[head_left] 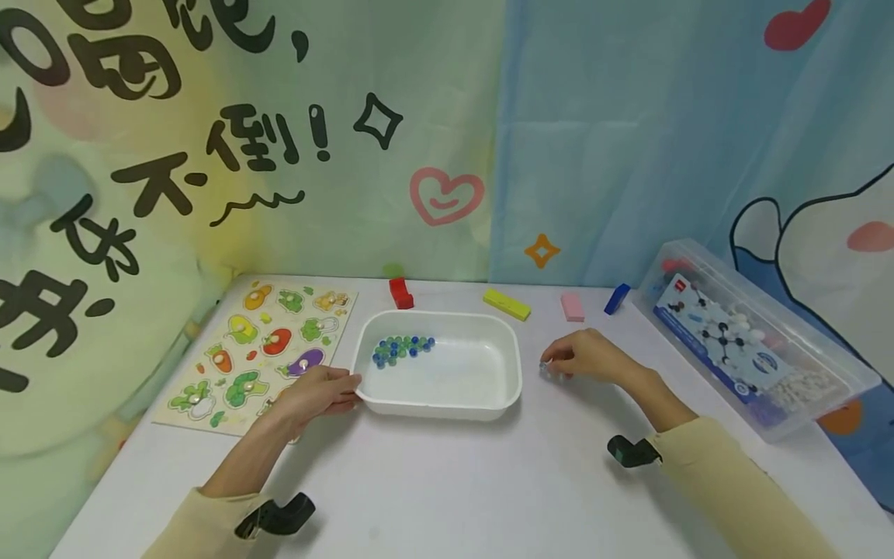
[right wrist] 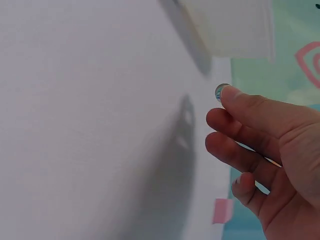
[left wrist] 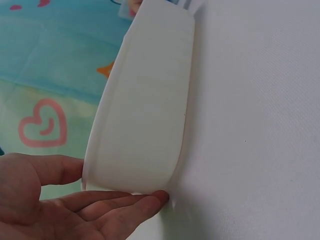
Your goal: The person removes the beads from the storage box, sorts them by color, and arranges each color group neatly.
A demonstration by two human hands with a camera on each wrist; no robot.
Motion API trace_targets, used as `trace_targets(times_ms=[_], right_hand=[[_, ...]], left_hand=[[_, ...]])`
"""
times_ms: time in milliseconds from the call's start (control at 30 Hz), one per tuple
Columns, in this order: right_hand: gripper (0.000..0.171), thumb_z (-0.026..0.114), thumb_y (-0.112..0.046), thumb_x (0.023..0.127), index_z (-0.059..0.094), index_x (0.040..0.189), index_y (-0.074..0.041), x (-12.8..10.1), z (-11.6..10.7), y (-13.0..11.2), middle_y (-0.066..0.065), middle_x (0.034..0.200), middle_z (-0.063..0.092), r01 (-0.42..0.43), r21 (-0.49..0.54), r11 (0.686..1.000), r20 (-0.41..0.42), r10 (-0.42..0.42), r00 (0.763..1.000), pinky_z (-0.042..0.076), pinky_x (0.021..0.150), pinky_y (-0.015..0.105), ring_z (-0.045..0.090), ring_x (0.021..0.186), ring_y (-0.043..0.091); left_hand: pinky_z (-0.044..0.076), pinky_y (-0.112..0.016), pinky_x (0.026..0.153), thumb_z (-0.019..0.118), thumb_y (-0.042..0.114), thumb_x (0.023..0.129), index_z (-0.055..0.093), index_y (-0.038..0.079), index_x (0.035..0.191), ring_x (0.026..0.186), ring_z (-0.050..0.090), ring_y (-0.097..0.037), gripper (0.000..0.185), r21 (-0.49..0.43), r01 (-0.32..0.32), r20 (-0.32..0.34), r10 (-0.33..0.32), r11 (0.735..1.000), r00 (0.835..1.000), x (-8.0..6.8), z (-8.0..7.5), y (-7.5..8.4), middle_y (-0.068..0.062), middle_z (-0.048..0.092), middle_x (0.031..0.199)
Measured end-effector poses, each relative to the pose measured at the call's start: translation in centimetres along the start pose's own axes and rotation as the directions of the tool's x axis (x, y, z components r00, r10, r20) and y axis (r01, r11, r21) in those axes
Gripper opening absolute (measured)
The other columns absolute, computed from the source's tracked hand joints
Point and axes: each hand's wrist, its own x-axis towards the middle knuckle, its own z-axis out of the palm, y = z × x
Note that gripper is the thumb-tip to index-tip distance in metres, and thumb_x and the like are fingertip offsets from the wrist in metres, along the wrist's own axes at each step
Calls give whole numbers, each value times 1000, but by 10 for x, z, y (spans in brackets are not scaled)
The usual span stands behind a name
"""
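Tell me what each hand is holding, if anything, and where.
The left hand holds the white tray by its left end. The right hand pinches a small glassy ball, partly hidden, at the thumb tip.

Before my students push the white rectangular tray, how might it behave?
The white rectangular tray is probably stiff, since its wall shows no sag where the left hand holds its end. Its broad, low shape suggests sliding rather than tipping. The blue and green marbles inside look round and loose, so they may roll.
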Motion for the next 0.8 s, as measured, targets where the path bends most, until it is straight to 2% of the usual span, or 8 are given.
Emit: trace_targets(times_ms=[300,800], right_hand=[[15,70,-16,87,74,99,-8,6,17,11,-1,82,70,-20,25,999,-13,20,1000,48,58,20,55,64,8],[18,71,-17,87,74,102,-7,8,21,11,3,89,72,-42,29,999,-15,42,999,50,60,19,56,66,8]], left_hand=[[57,-36,94,54,17,99,61,-11,121,101,70,-23,36,-10,-4,3,4,1000,1000,-1,0,0,-19,70,114],[56,-35,94,53,17,99,61,-9,122,107,69,-27,36,-9,17,-5,-17,1000,1000,1,0,0,-21,68,118]])
